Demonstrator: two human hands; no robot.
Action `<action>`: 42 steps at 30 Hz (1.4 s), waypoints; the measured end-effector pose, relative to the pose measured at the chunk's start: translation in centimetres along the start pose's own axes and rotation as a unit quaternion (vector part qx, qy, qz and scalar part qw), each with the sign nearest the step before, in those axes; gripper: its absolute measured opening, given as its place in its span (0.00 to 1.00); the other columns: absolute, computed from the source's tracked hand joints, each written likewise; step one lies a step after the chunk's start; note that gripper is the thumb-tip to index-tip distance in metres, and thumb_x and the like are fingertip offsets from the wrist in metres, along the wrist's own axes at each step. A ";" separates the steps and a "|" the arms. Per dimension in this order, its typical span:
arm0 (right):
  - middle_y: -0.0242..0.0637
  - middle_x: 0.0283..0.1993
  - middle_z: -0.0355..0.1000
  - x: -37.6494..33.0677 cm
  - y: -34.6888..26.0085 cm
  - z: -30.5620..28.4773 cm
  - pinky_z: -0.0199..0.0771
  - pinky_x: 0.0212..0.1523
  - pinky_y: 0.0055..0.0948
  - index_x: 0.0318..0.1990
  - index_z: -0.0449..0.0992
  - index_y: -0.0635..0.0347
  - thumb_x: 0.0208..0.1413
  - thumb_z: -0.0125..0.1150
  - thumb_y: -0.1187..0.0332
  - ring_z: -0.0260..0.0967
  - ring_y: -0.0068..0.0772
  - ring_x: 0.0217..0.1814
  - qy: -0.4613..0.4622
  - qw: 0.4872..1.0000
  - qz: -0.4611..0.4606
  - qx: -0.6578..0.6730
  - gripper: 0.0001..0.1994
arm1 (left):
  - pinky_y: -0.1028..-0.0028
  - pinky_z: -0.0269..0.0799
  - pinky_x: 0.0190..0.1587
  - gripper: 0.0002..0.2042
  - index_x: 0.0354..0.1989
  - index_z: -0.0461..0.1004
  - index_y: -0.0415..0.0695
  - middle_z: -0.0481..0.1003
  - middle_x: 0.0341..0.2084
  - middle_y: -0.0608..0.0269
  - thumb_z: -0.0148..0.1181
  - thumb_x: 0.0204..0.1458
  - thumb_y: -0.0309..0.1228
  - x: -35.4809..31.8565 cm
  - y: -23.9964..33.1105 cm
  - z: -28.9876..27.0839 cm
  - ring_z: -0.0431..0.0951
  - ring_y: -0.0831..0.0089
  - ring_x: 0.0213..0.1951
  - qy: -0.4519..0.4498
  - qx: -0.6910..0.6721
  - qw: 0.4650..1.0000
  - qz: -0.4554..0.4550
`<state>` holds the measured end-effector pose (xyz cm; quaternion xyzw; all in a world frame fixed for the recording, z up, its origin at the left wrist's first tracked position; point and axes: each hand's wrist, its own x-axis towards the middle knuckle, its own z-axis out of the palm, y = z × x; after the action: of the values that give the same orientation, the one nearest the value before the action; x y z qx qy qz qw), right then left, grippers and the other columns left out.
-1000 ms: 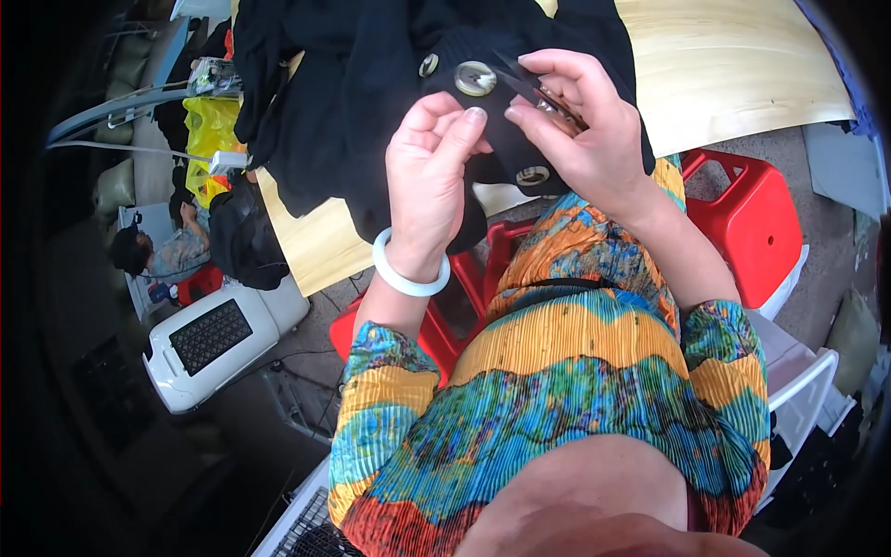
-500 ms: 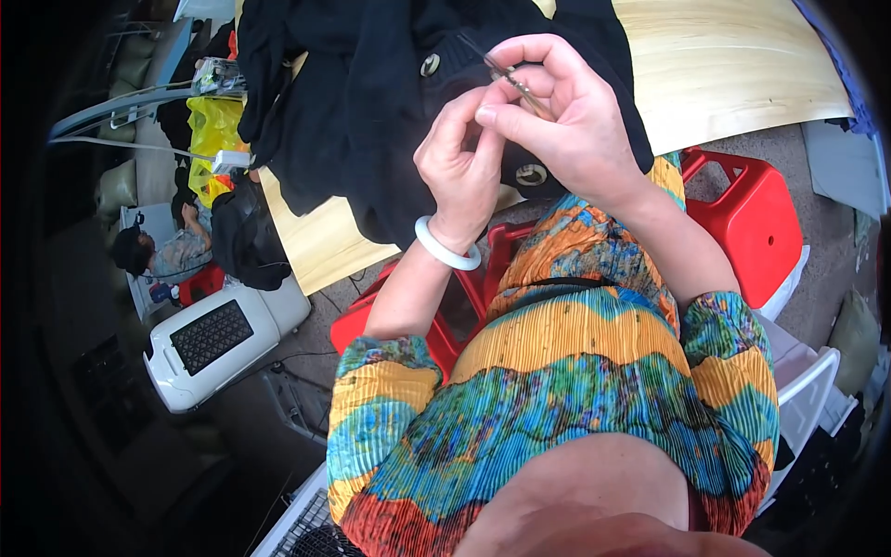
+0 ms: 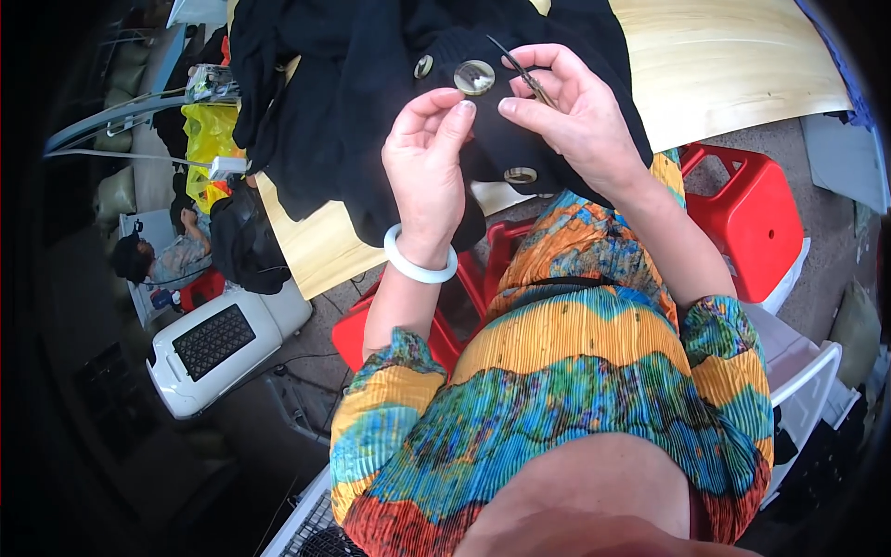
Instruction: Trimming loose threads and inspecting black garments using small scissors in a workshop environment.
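Note:
A large round button (image 3: 474,78), dark and cream-marbled, shows at the fingertips of my left hand (image 3: 429,153). Thumb and forefinger pinch together at its lower edge. My right hand (image 3: 580,116) grips a thin pointed metal tool (image 3: 531,82), its dark tip slanting up and left towards the button; whether it is snips or tweezers is unclear. Beneath both hands spreads a black knit garment (image 3: 343,111). Two similar buttons lie on it: one button (image 3: 423,66) beyond my left hand, another button (image 3: 521,174) nearer me, between my wrists.
The garment covers a pale wood-grain table (image 3: 733,65). A red stool (image 3: 747,223) stands at the right. To the left are a yellow plastic bag (image 3: 209,144), a white case with a dark mesh panel (image 3: 218,343) and a seated person (image 3: 172,251) farther off.
My hands have drawn apart, the left moving left and slightly down. The button, hidden between them before, now shows. The tool stays in my right hand.

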<state>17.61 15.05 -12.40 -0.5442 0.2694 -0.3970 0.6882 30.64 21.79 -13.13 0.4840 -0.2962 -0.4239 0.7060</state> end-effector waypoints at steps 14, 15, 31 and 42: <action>0.34 0.27 0.70 -0.5 1.5 0.4 0.66 0.31 0.15 0.40 0.64 0.66 0.44 0.56 0.77 0.65 0.15 0.28 0.001 0.980 -0.113 -0.166 0.14 | 0.86 0.64 0.33 0.04 0.30 0.71 0.34 0.70 0.29 0.66 0.55 0.45 0.21 -0.4 0.0 0.2 0.68 0.85 0.29 0.018 0.147 0.988 0.047; 0.34 0.27 0.70 -0.5 1.3 0.4 0.66 0.31 0.15 0.40 0.64 0.66 0.44 0.56 0.77 0.65 0.15 0.28 0.001 0.980 -0.112 -0.167 0.14 | 0.86 0.64 0.33 0.04 0.30 0.71 0.34 0.70 0.29 0.66 0.55 0.45 0.21 -0.3 0.0 0.0 0.68 0.85 0.29 0.019 0.146 0.988 0.046; 0.24 0.21 0.64 -3.5 -1.2 -0.4 0.58 0.24 0.12 0.35 0.66 0.64 0.50 0.55 0.69 0.58 0.09 0.24 -0.079 0.991 0.081 -0.077 0.09 | 0.84 0.69 0.30 0.06 0.33 0.64 0.38 0.72 0.29 0.61 0.47 0.52 0.28 0.5 3.2 -1.4 0.74 0.77 0.28 -0.159 0.057 0.970 -0.175; 0.24 0.22 0.65 -2.7 -0.8 -1.3 0.62 0.29 0.12 0.34 0.68 0.64 0.50 0.55 0.66 0.61 0.11 0.26 -0.132 0.982 0.127 -0.048 0.10 | 0.79 0.70 0.39 0.04 0.32 0.64 0.38 0.72 0.33 0.56 0.47 0.52 0.25 0.2 2.5 -1.7 0.74 0.75 0.35 -0.220 0.003 0.966 -0.135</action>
<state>14.92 16.57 -12.17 -0.5854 0.2621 -0.2180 0.7356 32.87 22.80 -11.38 0.4166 -0.3776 -0.6103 0.5581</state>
